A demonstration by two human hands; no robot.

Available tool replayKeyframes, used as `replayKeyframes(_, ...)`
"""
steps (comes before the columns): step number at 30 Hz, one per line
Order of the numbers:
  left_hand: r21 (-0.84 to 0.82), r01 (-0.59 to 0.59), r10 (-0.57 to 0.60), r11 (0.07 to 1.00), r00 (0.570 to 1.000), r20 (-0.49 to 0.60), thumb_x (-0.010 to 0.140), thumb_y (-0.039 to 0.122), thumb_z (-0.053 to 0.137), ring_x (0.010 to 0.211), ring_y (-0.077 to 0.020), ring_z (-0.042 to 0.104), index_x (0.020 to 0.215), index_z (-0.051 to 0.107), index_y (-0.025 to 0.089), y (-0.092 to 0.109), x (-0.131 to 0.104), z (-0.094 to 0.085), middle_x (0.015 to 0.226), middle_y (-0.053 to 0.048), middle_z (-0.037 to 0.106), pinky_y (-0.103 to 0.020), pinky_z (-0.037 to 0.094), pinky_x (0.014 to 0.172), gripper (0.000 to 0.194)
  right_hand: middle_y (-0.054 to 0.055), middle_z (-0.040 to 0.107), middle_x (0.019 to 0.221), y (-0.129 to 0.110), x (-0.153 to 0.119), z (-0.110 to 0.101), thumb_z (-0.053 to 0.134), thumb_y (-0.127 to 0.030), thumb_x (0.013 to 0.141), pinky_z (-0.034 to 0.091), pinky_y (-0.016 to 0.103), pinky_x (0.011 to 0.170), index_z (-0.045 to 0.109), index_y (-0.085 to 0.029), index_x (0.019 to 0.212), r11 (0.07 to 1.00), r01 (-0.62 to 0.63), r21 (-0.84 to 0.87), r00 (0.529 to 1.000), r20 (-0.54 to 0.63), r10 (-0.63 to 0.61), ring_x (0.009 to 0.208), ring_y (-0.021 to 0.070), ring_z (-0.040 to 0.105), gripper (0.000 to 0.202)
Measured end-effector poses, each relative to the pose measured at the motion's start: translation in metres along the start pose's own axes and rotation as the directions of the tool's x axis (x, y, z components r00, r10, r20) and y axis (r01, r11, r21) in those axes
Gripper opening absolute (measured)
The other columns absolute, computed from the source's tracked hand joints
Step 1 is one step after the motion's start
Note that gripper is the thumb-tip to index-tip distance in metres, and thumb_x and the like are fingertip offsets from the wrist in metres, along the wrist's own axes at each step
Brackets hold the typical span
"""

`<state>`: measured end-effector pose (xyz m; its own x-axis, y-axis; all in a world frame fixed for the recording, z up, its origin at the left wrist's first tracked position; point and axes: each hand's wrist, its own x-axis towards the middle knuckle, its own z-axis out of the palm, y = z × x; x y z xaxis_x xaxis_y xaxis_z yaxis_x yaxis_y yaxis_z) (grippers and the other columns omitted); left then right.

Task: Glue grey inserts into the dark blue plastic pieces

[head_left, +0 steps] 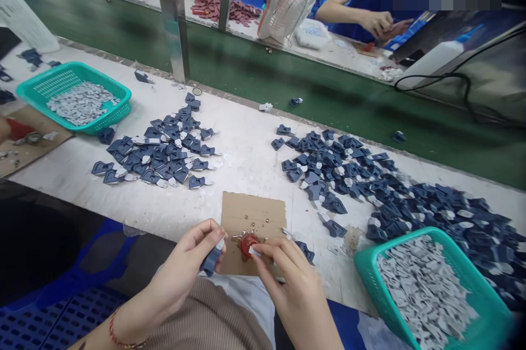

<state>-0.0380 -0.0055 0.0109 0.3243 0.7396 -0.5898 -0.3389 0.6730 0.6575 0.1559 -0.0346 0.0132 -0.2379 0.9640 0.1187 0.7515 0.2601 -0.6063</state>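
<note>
Near the table's front edge, my left hand (187, 262) is closed around a dark blue part (211, 260), with a light grey piece showing at its upper end. My right hand (287, 273) pinches a small light grey piece (253, 251) between thumb and fingertips, at the right side of a round red object (247, 241). That red object rests on a brown cardboard sheet (263, 206), with small shiny metal bits around it. The two hands are apart, one on each side of the red object.
Piles of dark blue parts lie on the left (164, 147) and right (353, 166). Green baskets (119, 114) (370, 268) of light grey pieces stand at both sides. Metal posts (175, 27) rise behind. Other people's hands (378, 24) work across the green gap; another hand shows far left.
</note>
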Motion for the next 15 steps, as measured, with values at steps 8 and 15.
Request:
replayKeyframes(8, -0.200, -0.042, 0.049, 0.979, 0.998, 0.032, 0.085, 0.049, 0.061, 0.048, -0.0052, 0.033, 0.074, 0.047, 0.019, 0.001, 0.010, 0.026, 0.070, 0.004, 0.046, -0.020, 0.019, 0.043, 0.035, 0.005, 0.060, 0.088, -0.002, 0.001, 0.002, 0.052, -0.016, 0.095, 0.051, 0.030, 0.068, 0.059, -0.021, 0.096, 1.000, 0.005, -0.001, 0.999, -0.045, -0.005, 0.083, 0.0197, 0.059, 0.009)
replayKeyframes(15, -0.321, 0.084, -0.066, 0.943, 0.996, 0.066, 0.083, 0.023, 0.063, 0.081, -0.0142, 0.056, 0.098, 0.062, 0.014, 0.010, 0.002, 0.013, 0.089, -0.006, 0.064, -0.023, 0.043, 0.065, 0.017, 0.006, 0.060, 0.088, 0.002, -0.001, 0.004, 0.049, -0.018, 0.096, 0.051, 0.032, 0.070, 0.059, -0.022, 0.097, 1.000, -0.030, 0.003, 0.999, -0.043, 0.030, 0.083, 0.0209, 0.059, 0.011)
